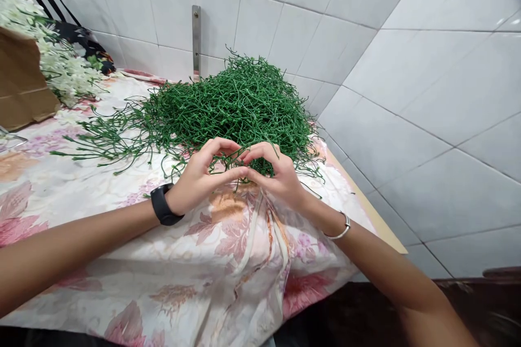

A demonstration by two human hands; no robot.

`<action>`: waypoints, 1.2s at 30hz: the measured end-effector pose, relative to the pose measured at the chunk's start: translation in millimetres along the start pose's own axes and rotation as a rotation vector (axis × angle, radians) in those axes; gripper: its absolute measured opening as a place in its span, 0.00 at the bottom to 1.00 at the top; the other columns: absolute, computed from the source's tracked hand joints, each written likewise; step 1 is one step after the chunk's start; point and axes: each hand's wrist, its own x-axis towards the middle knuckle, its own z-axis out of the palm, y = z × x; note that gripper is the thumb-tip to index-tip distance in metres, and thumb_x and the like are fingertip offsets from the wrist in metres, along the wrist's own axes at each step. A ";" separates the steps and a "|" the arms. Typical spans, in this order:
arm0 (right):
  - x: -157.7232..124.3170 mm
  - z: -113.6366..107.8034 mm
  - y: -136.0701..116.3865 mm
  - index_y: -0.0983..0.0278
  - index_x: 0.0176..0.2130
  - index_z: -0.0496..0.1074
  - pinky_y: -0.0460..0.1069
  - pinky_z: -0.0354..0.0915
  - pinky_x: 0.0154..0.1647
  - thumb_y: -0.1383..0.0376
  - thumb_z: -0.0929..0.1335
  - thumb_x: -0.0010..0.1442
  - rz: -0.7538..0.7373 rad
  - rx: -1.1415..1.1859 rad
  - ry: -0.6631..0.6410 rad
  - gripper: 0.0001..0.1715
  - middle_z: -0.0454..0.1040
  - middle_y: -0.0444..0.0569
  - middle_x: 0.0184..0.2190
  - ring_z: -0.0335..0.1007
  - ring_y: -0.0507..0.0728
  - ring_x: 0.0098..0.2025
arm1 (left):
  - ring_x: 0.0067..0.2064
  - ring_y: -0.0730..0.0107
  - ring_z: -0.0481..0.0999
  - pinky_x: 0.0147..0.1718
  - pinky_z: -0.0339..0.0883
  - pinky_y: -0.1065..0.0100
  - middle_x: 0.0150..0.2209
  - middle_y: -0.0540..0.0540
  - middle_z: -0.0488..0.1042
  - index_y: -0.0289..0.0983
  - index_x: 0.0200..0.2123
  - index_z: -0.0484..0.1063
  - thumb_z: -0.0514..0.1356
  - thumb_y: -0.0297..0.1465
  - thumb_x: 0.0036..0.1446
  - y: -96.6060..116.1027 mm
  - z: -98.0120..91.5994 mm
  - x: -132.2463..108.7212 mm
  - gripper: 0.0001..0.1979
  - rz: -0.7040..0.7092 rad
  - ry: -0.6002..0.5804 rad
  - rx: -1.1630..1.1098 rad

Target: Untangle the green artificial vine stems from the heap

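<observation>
A big heap of thin green artificial stems (240,103) lies on the flowered cloth. At its front edge my left hand (203,168) and my right hand (274,168) meet, thumb tips and fingertips close together. Both hands are closed in a pinch on a green stem (240,153) between them, which is partly hidden by the fingers. A black band circles my left wrist, and a silver bracelet is on my right one. Left of the heap, loose stems (109,138) fan out across the cloth.
White artificial flowers (69,73) stand at the left behind a brown cardboard piece (22,78). A dark bag (81,40) with black straps leans at the tiled wall (260,16). The flowered tablecloth (154,276) hangs over the front edge. A metal bracket (196,38) is fixed behind the heap.
</observation>
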 end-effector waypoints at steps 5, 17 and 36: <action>-1.5 -1.3 -0.3 0.62 0.33 0.64 0.52 0.59 0.45 0.65 0.65 0.55 -0.017 0.015 0.019 0.03 0.72 0.47 0.35 0.67 0.53 0.41 | 0.40 0.69 0.68 0.41 0.62 0.67 0.36 0.46 0.68 0.37 0.36 0.65 0.62 0.35 0.48 -1.8 -0.9 1.9 0.14 0.025 0.003 0.038; -6.2 2.3 1.1 0.63 0.32 0.61 0.52 0.58 0.45 0.70 0.64 0.55 -0.169 -0.148 0.011 0.05 0.72 0.47 0.35 0.66 0.52 0.39 | 0.35 0.69 0.64 0.34 0.57 0.69 0.29 0.50 0.67 0.37 0.28 0.66 0.60 0.31 0.48 2.3 -1.9 0.1 0.05 0.006 -0.042 0.228; -6.9 -0.3 2.1 0.65 0.37 0.65 0.50 0.56 0.42 0.71 0.64 0.56 -0.241 -0.335 0.055 0.06 0.72 0.45 0.31 0.62 0.51 0.34 | 0.35 0.73 0.65 0.35 0.58 0.70 0.32 0.49 0.66 0.34 0.32 0.66 0.55 0.28 0.53 3.7 -3.3 1.0 0.04 -0.035 -0.244 0.061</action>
